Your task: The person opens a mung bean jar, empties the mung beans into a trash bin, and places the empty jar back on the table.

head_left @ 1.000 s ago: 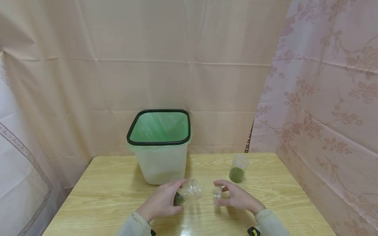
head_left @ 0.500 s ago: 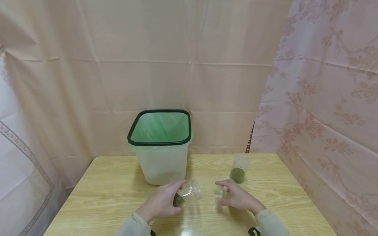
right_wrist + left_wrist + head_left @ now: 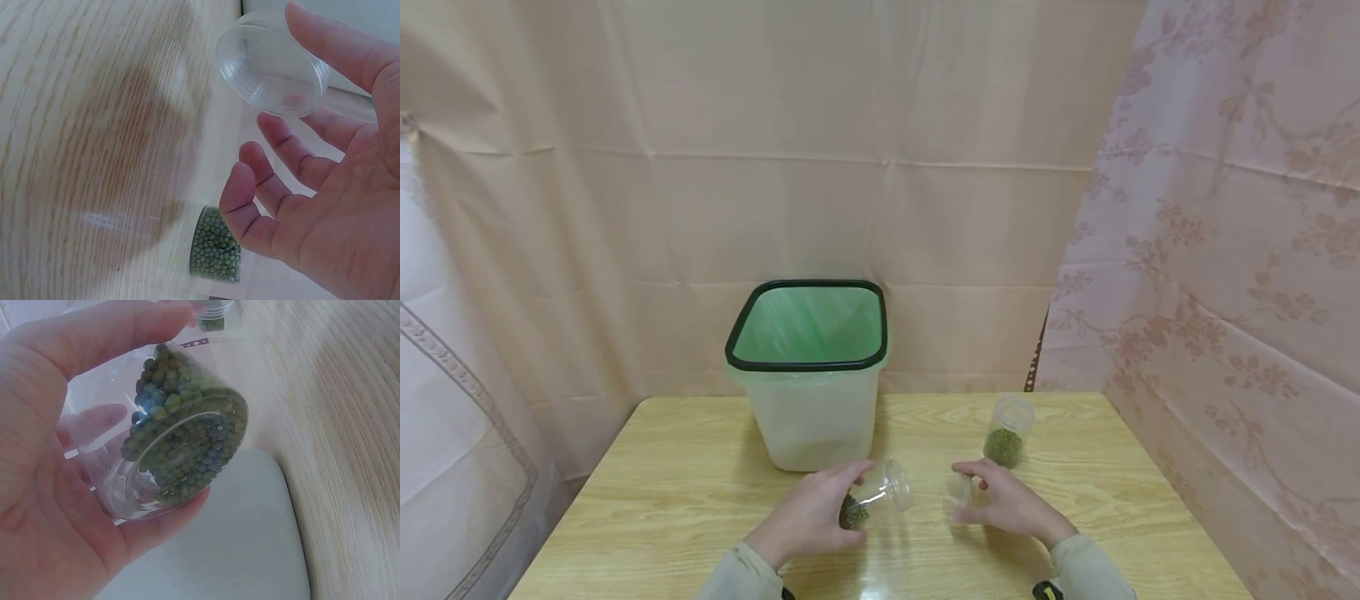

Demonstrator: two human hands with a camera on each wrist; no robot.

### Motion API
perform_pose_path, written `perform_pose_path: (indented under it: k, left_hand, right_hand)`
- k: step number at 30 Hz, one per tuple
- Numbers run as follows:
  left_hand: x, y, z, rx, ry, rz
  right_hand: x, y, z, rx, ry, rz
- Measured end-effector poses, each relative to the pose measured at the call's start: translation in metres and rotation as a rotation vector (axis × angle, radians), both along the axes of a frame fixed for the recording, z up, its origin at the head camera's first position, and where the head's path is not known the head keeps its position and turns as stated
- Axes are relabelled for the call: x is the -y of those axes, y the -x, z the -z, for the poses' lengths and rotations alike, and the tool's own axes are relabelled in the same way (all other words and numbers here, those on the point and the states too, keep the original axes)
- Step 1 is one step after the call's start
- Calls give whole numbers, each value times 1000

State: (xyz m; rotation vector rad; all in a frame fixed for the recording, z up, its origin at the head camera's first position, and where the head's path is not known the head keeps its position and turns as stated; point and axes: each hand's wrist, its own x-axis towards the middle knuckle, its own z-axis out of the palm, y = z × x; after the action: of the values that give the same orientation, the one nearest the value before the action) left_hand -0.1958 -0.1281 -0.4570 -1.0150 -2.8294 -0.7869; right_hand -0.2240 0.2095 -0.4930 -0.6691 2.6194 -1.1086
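Note:
My left hand (image 3: 811, 512) grips a clear jar (image 3: 878, 490) from its base end, tipped on its side with the mouth towards the right. Green beans that look like mung beans (image 3: 181, 444) lie against the jar's base and lower wall. Across a small gap, my right hand (image 3: 1009, 502) pinches a clear round lid (image 3: 272, 69) between thumb and fingers, apart from the jar. Its other fingers curl loosely. Behind the right hand stands a second clear jar (image 3: 1009, 429), upright, partly filled with similar green beans (image 3: 215, 250).
A whitish bin (image 3: 816, 417) with a black rim and a green liner (image 3: 808, 325) stands behind the left hand on the wood-grain table (image 3: 662, 475). A beige curtain (image 3: 760, 167) hangs at the back, and a floral curtain (image 3: 1240, 292) hangs at the right.
My right hand, with the lid in it, has drifted slightly right, widening the gap to the tipped jar. The left hand and its jar stay nearly in place.

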Motion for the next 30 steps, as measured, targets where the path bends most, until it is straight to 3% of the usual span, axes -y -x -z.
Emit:
perform_pose_path:
  k: [9, 30]
  left_hand:
    - [-1, 0, 0, 10, 9, -5]
    - [-1, -1, 3, 1, 21, -19]
  right_hand:
    - [-1, 1, 3, 7, -5, 27]
    - [-4, 1, 8, -1, -7, -19]
